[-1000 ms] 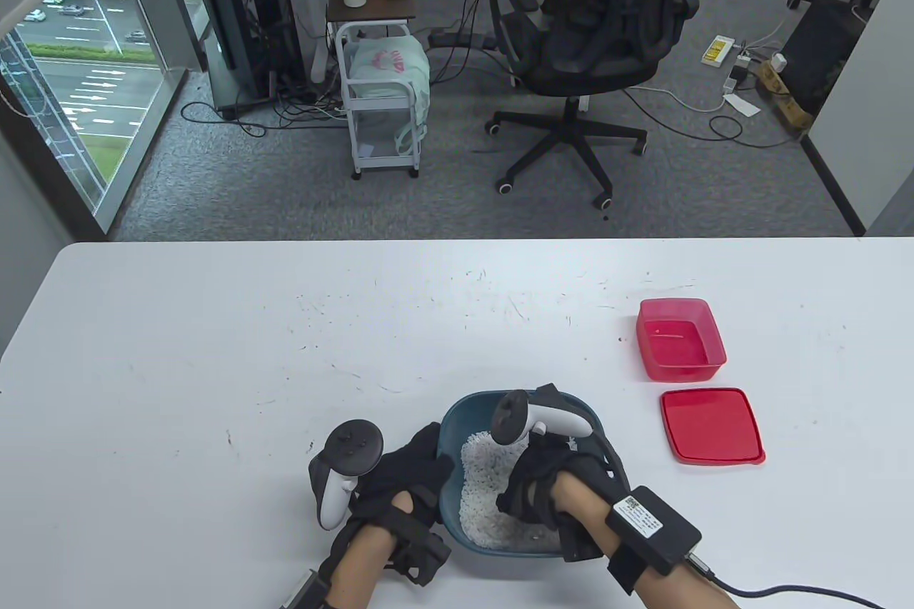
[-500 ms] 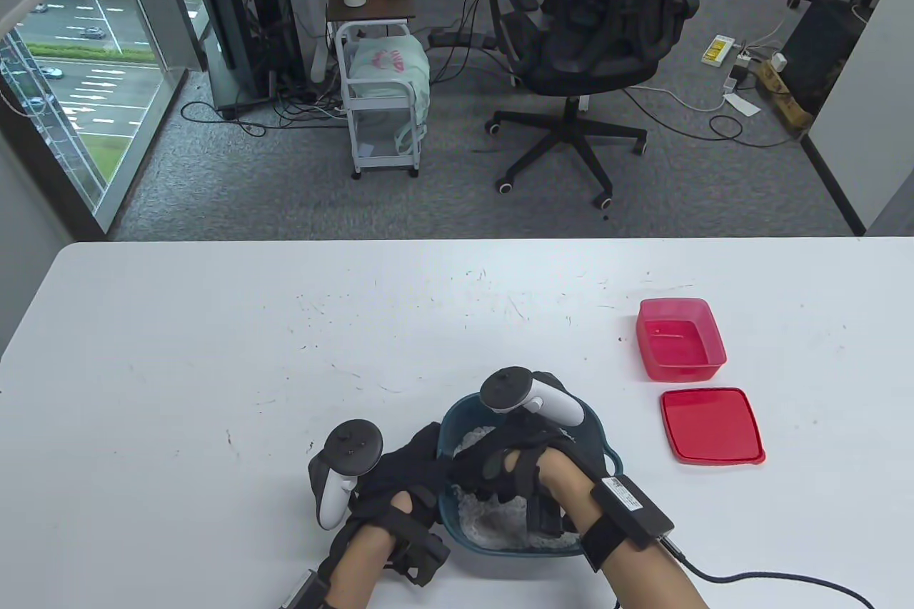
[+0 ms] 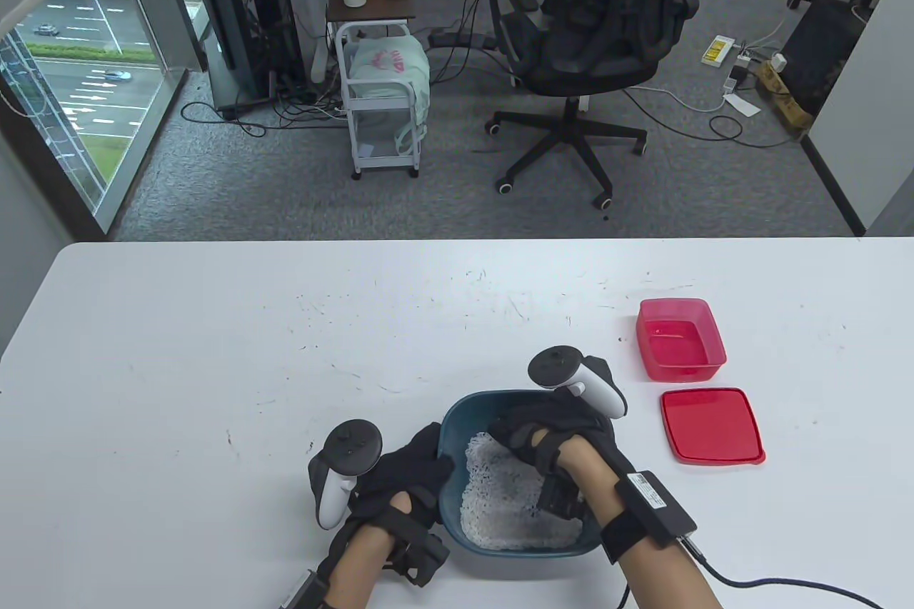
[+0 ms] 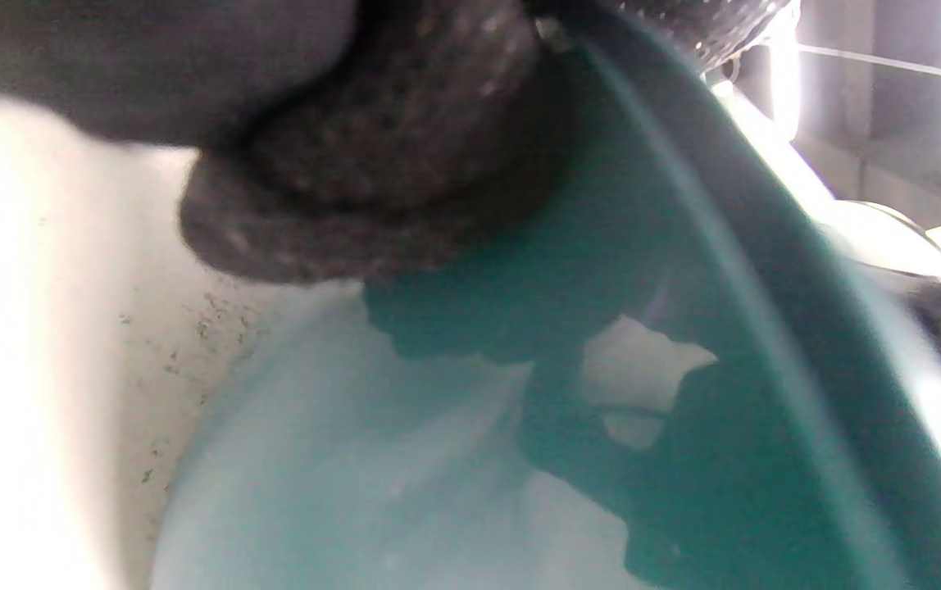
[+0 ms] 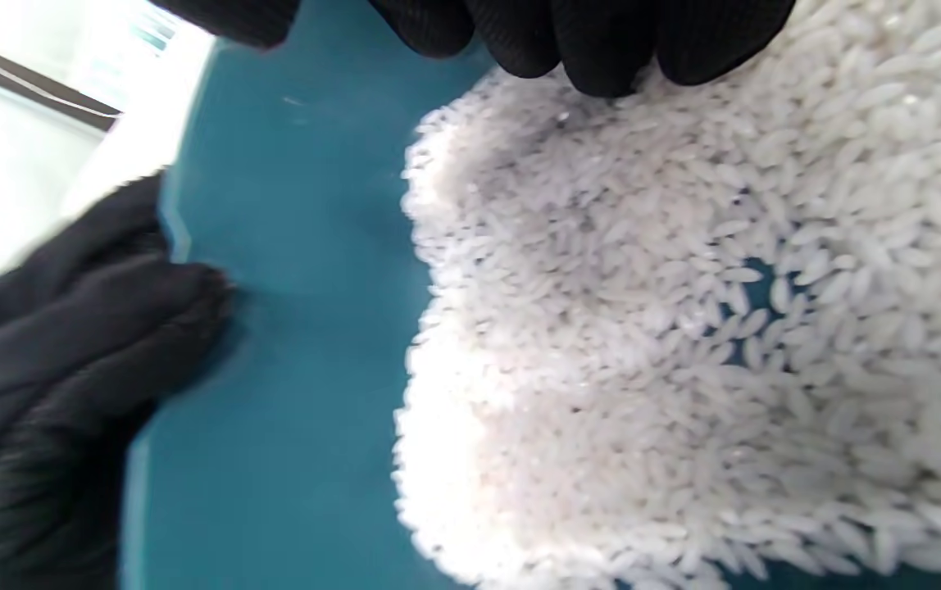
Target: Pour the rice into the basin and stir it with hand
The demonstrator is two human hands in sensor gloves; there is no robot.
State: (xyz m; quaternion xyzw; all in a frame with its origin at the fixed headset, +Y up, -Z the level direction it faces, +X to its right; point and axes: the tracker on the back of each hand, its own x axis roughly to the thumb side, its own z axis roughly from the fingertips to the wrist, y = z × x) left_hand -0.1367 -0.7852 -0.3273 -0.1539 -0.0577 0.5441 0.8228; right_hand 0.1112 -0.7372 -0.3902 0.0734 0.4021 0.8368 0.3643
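A dark teal basin (image 3: 448,432) stands near the table's front edge with white rice (image 3: 503,505) heaped in it. My left hand (image 3: 413,472) grips the basin's left rim, its fingers (image 4: 356,180) curled over the wall (image 4: 733,295). My right hand (image 3: 532,436) is inside the basin at the far right side, palm down. Its fingertips (image 5: 593,49) touch the far edge of the rice (image 5: 643,328). My left hand (image 5: 69,344) shows on the rim (image 5: 175,229) in the right wrist view. Bare basin floor (image 5: 298,328) lies left of the rice.
An empty red box (image 3: 680,341) stands to the right of the basin, with its red lid (image 3: 711,425) flat on the table in front of it. A cable (image 3: 771,584) trails from my right wrist to the front edge.
My right hand has swept through the rice from the middle of the basin to its far right side, uncovering the heap. The left hand has kept its hold on the rim.
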